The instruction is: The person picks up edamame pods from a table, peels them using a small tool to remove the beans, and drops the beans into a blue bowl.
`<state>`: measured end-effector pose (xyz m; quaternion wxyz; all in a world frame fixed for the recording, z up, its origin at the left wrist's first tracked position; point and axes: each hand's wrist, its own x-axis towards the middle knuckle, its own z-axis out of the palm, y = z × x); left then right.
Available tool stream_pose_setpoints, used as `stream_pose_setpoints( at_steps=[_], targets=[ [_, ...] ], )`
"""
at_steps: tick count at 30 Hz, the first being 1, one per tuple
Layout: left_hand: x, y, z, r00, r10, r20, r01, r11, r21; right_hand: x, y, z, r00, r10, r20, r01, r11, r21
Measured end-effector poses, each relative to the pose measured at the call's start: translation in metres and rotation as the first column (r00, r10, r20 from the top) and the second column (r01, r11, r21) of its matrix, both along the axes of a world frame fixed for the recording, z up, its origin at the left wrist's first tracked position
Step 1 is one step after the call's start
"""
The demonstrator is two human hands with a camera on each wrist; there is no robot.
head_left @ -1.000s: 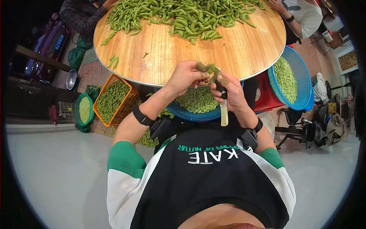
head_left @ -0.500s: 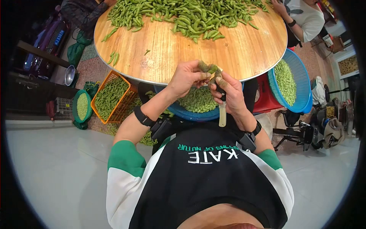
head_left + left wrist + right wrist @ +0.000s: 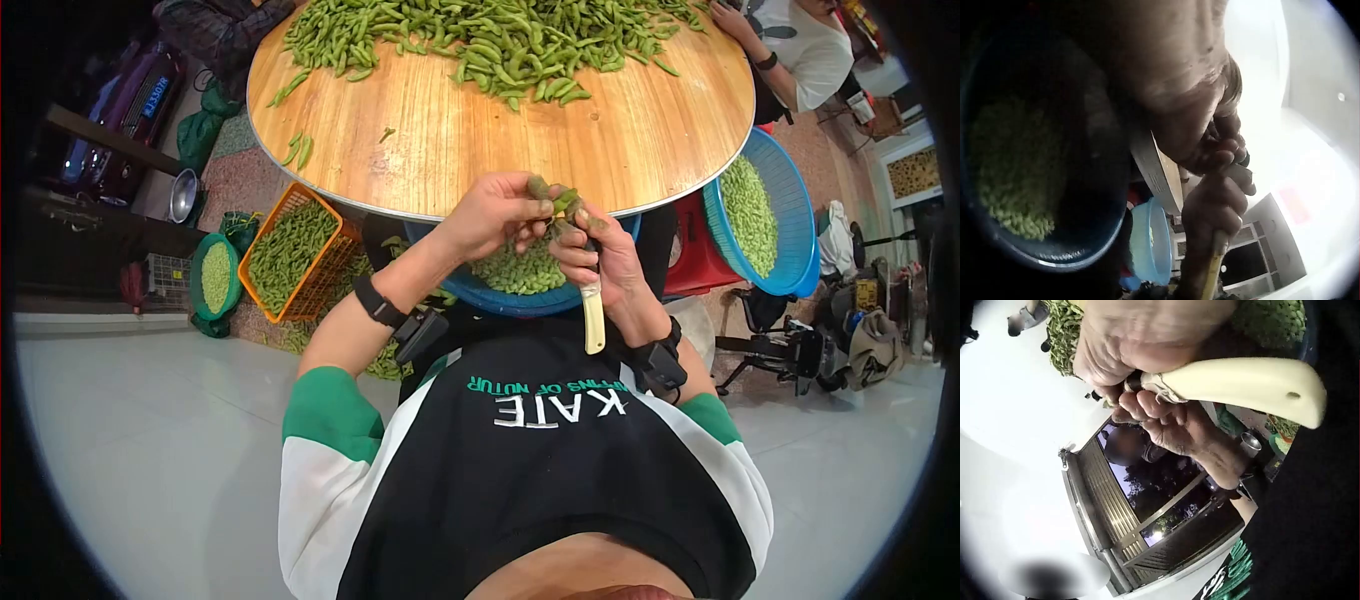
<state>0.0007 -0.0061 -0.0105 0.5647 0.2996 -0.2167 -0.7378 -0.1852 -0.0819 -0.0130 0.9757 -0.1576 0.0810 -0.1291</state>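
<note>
Both hands meet over a blue basin (image 3: 520, 300) of shelled beans at the near table edge. The left hand (image 3: 492, 215) pinches a green pod (image 3: 566, 199) between thumb and fingers. The right hand (image 3: 607, 250) touches the pod's other side, its fingers curled round a knife whose pale handle (image 3: 594, 320) sticks out toward the body. In the right wrist view that cream handle (image 3: 1241, 386) passes under the palm; the blade is hidden by the fingers. The left wrist view shows the fingertips of both hands together, the pod itself not clear.
A heap of pods (image 3: 500, 45) covers the far side of the round wooden table (image 3: 440, 150). Left stand an orange crate (image 3: 262, 290) of pods and a green basin (image 3: 236, 290); right, a blue basket (image 3: 800, 225) of beans. Two other people sit across.
Both hands have shifted slightly, the left one a little lower. The knife handle has swung and dropped a little toward the body.
</note>
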Motion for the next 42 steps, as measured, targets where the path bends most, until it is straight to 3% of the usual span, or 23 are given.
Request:
stream_pose_setpoints(
  at_steps=[1,2,3,5,6,10,13,14,15,16,18,23,24,28,30,31,32,33,34,38,40,41,42],
  targets=[
    [-0.001,0.000,0.000,0.820,0.192,0.539,-0.070,0.968,-0.239,0.000,-0.001,-0.003,1.000,-0.019,-0.003,0.019,0.999,0.039],
    [-0.002,0.001,-0.001,0.354,0.427,0.832,0.011,0.888,-0.460,-0.001,-0.003,-0.004,1.000,-0.019,-0.003,0.020,0.999,0.040],
    [-0.006,0.003,0.002,0.355,0.425,0.833,0.007,0.889,-0.457,-0.001,-0.002,0.000,0.999,-0.023,-0.039,0.024,0.999,0.039],
    [-0.012,0.009,0.011,-0.243,0.703,0.669,0.276,0.711,-0.647,-0.001,-0.001,0.008,0.997,-0.020,-0.073,0.023,0.999,0.035],
    [-0.014,0.011,0.014,-0.267,0.722,0.638,0.298,0.692,-0.658,0.000,-0.001,0.013,0.998,0.003,-0.069,0.000,0.999,0.048],
    [-0.012,0.011,0.024,-0.260,0.728,0.635,0.299,0.686,-0.664,0.000,0.000,0.012,0.999,0.024,-0.046,-0.020,0.996,0.089],
    [-0.009,0.009,0.028,-0.223,0.768,0.600,0.417,0.632,-0.654,0.002,0.003,0.013,0.999,0.008,-0.040,-0.004,0.995,0.098],
    [-0.013,0.009,0.030,0.032,0.610,0.792,0.128,0.783,-0.609,0.003,0.003,0.015,1.000,-0.006,-0.030,0.009,0.996,0.094],
    [-0.018,0.009,0.030,0.345,0.436,0.831,-0.120,0.899,-0.421,0.003,0.004,0.016,0.999,-0.007,-0.031,0.010,0.996,0.094],
    [-0.022,0.007,0.027,0.347,0.435,0.831,-0.120,0.900,-0.420,0.004,0.006,0.018,0.998,-0.046,-0.040,0.047,0.998,0.039],
    [-0.029,0.002,0.022,0.712,0.462,0.528,-0.355,0.886,-0.297,0.007,0.007,0.019,0.996,-0.079,-0.048,0.079,0.997,-0.018],
    [-0.026,-0.003,0.023,0.880,0.376,0.291,-0.394,0.919,0.003,0.007,0.012,0.017,0.947,-0.260,-0.189,0.142,0.866,-0.479],
    [-0.027,-0.001,0.019,0.899,0.375,0.226,-0.401,0.913,0.078,0.007,0.013,0.016,0.938,-0.278,-0.205,0.162,0.878,-0.449],
    [-0.023,0.000,0.012,0.925,0.284,0.251,-0.316,0.943,0.100,0.007,0.009,0.004,0.901,-0.350,-0.256,0.120,0.768,-0.629],
    [-0.032,0.004,0.005,0.564,0.434,0.702,-0.300,0.900,-0.315,0.005,0.003,0.008,0.871,-0.382,-0.308,0.049,0.691,-0.721],
    [-0.033,0.005,0.004,0.566,0.433,0.702,-0.300,0.901,-0.313,0.004,0.001,0.010,0.838,-0.421,-0.348,-0.030,0.600,-0.799],
    [-0.033,0.006,0.005,0.443,0.441,0.780,-0.264,0.896,-0.356,0.006,0.001,0.011,0.838,-0.422,-0.347,-0.029,0.600,-0.800],
    [-0.032,0.006,0.006,0.310,0.446,0.840,-0.221,0.893,-0.393,0.008,0.002,0.012,0.802,-0.543,-0.247,0.020,0.438,-0.899],
    [-0.031,0.006,0.007,0.309,0.448,0.839,-0.222,0.892,-0.394,0.010,0.002,0.013,0.758,-0.639,-0.128,0.054,0.257,-0.965],
    [-0.027,0.013,0.012,0.315,0.375,0.872,-0.108,0.927,-0.360,0.003,-0.006,0.017,0.819,-0.550,-0.165,-0.015,0.267,-0.964],
    [-0.025,0.013,0.012,0.296,0.322,0.899,-0.048,0.945,-0.323,0.004,-0.012,0.010,0.826,-0.562,-0.036,-0.073,-0.044,-0.996],
    [-0.025,0.013,0.011,0.277,0.311,0.909,-0.031,0.948,-0.315,0.004,-0.012,0.007,0.826,-0.562,-0.037,-0.073,-0.041,-0.996],
    [-0.026,0.013,0.010,0.258,0.301,0.918,-0.012,0.951,-0.308,0.007,-0.010,0.009,0.817,-0.576,0.040,-0.092,-0.199,-0.976]
  ],
)
